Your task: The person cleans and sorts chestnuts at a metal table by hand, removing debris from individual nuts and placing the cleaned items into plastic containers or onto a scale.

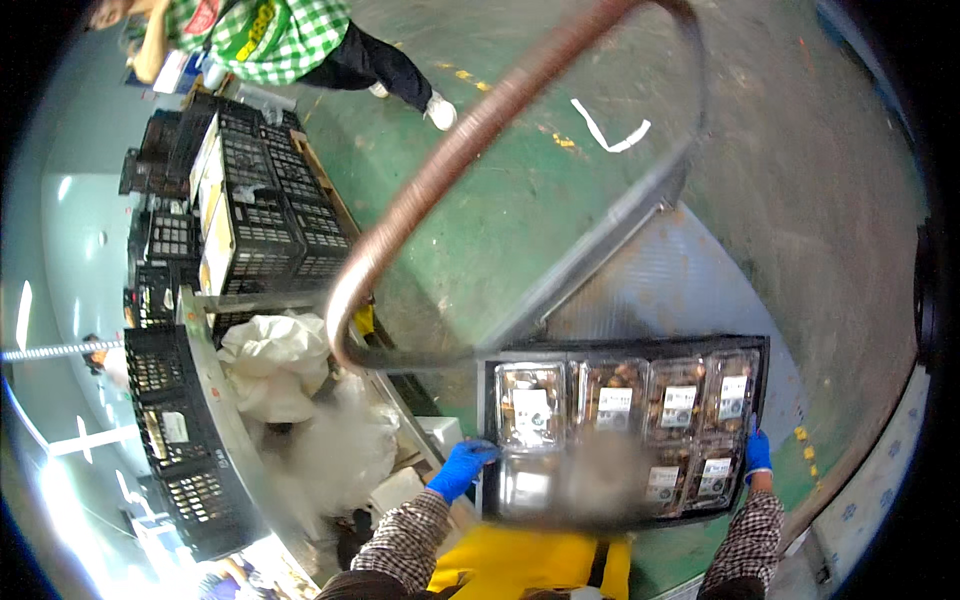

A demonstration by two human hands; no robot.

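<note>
A shallow black crate [640, 349] is in front of me, filled with several clear plastic boxes [613, 385] of brown contents, each with a white label. My left hand [465, 470], in a blue glove, is closed on the crate's left side. The blue-gloved right hand [759, 456] grips its right side. Beneath and beyond the crate lies the flat grey-blue bed of a cart [670, 270]. I cannot tell whether the crate touches it. A blurred patch hides part of the near row of boxes.
The cart's rusty tubular handle [450, 165] arches across the middle. To the left stand stacked black crates [265, 240] and a table with white plastic bags [275, 365]. Another person in a green checked garment [285, 40] is at the far left. A white strip [610, 140] lies on the floor.
</note>
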